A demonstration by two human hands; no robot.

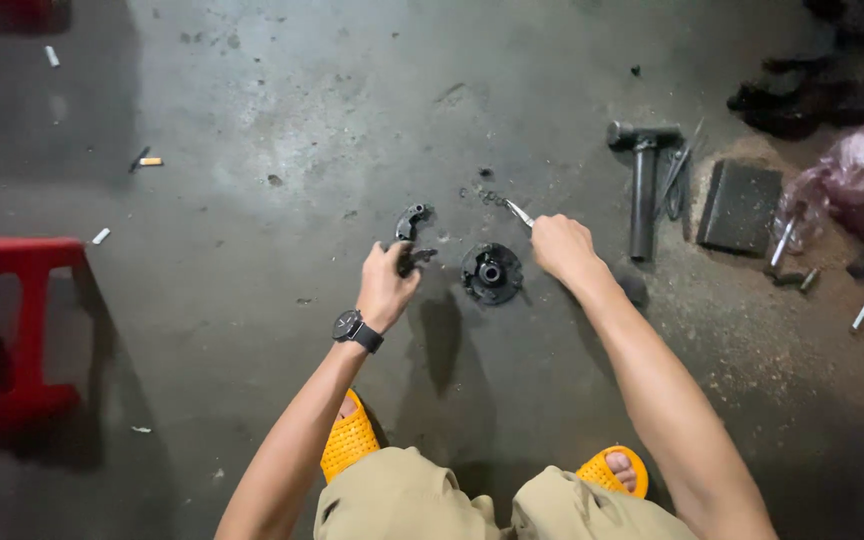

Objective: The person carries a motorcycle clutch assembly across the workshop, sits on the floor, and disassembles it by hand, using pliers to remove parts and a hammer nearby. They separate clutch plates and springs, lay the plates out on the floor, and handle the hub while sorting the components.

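The left hand (387,285) has its fingers curled tight around a small dark curved metal piece (414,258), lifted just above the floor (252,100). A matching curved black piece (411,220) lies on the concrete just beyond it. The right hand (562,248) grips slim silvery pliers (519,212), tips pointing up-left. Between the hands sits a round black hub (491,273), greasy, with a hole at its centre. Farther right rest a heavy dark hammer (642,180) and a flat black pad (740,205). The floor is rough, stained grey concrete.
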